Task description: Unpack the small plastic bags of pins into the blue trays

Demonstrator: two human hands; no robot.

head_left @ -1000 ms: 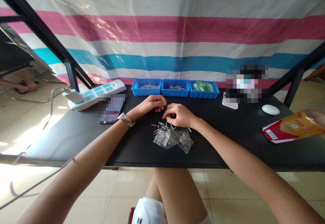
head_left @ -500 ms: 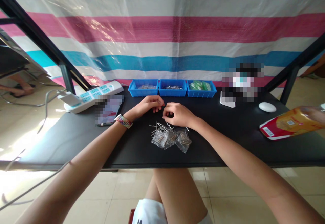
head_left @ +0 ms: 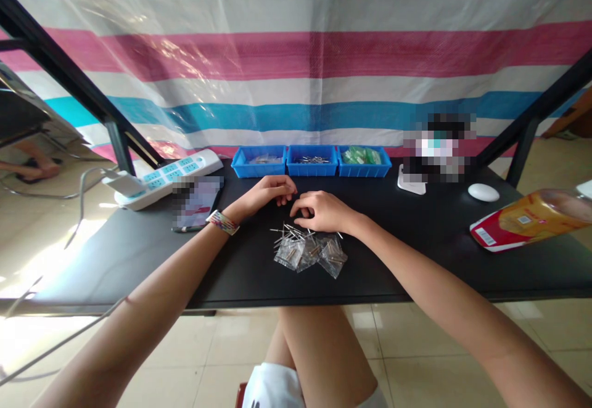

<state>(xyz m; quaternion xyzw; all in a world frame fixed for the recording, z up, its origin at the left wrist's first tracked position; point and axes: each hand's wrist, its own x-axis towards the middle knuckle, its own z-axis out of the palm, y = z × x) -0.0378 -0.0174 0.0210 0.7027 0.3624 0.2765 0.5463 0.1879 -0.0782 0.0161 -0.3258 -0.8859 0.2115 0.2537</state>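
Observation:
My left hand (head_left: 272, 191) rests on the black table in front of the blue bins, its fingers curled inward; anything inside them is hidden. Just to its right, my right hand (head_left: 321, 209) arches over the near pile, with thumb and forefinger apart and nothing visible between them. Below it lies a loose heap of thin silvery metal pins (head_left: 289, 233). Several small clear plastic bags (head_left: 333, 256) with slim metal pieces inside lie at the heap's near side. A woven bracelet (head_left: 222, 222) circles my left wrist.
Along the back stand a left blue bin (head_left: 259, 169) with clear bags, a middle blue bin (head_left: 311, 170) with metal pins and a right blue bin (head_left: 364, 171) with green packets. A power strip (head_left: 185, 167) and phone (head_left: 198, 201) lie left; a drink bottle (head_left: 522, 220) lies right.
My right thumb and forefinger, curled into a ring before, have parted, and the right hand has moved slightly left. My left hand stays nearly in place. The view has shifted a little.

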